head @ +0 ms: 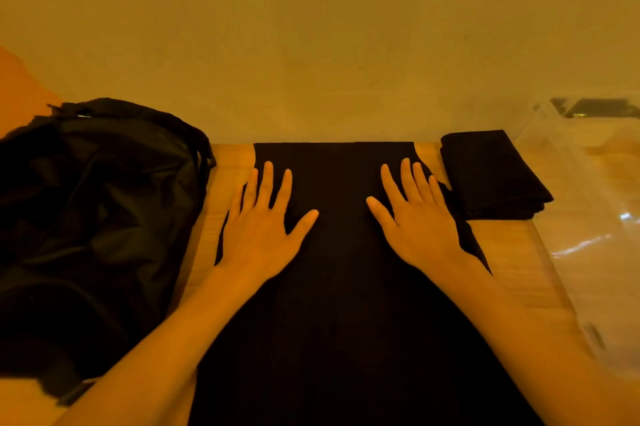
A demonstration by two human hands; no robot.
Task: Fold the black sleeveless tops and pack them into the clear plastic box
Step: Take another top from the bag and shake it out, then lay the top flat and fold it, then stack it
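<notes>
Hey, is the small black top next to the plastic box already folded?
Folded: the black top is a compact layered rectangle, outside the clear plastic box.

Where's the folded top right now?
Head view, far right of the table: folded top lies between the spread top and the clear box.

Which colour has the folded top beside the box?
Black, plain; the folded top shows in the head view.

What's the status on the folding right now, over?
Left hand and right hand open, flat on the spread black top. One folded top beside the clear box, not packed. Black heap at left, nothing blocking.
</notes>
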